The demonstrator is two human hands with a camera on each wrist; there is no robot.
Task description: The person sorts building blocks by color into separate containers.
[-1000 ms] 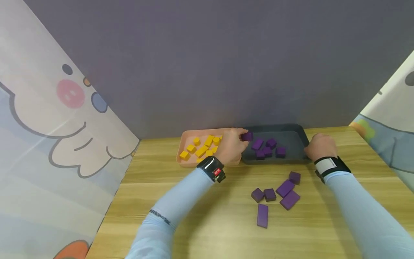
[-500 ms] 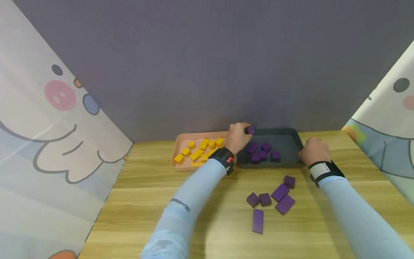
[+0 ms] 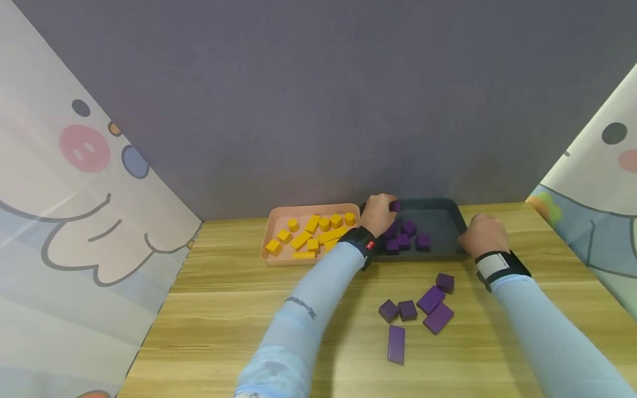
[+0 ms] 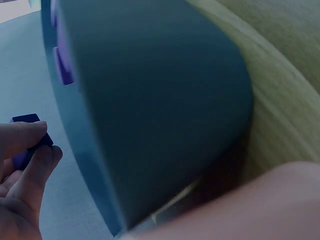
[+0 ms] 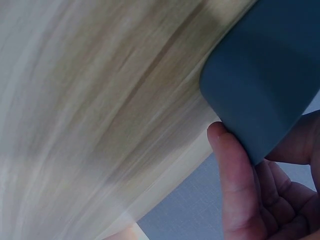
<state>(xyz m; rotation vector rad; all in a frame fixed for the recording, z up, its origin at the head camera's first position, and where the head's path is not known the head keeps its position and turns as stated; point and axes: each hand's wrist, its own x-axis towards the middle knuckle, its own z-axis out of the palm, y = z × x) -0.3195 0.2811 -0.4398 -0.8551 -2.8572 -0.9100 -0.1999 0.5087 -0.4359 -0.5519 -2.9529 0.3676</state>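
Between thumb and fingers my left hand (image 3: 378, 214) pinches a small purple block (image 3: 396, 206) at the left end of the dark grey tray (image 3: 440, 218). The left wrist view shows that block (image 4: 26, 118) at the fingertips, beside the tray's outer wall (image 4: 165, 95). My right hand (image 3: 485, 236) grips the tray's right end; in the right wrist view thumb and fingers are on either side of the tray wall (image 5: 265, 80). Several purple blocks (image 3: 423, 242) lie inside the tray, some partly hidden by my left hand.
A pink tray (image 3: 265, 251) of several yellow blocks (image 3: 301, 240) stands left of the dark tray. Several loose purple blocks (image 3: 431, 299) lie in front on the wooden table (image 3: 224, 326). A grey wall (image 3: 318, 99) rises right behind both trays.
My left hand has moved right with the purple block, from over the pink tray's right side to the dark tray's left end. My right hand keeps its grip. The head view has shifted slightly.
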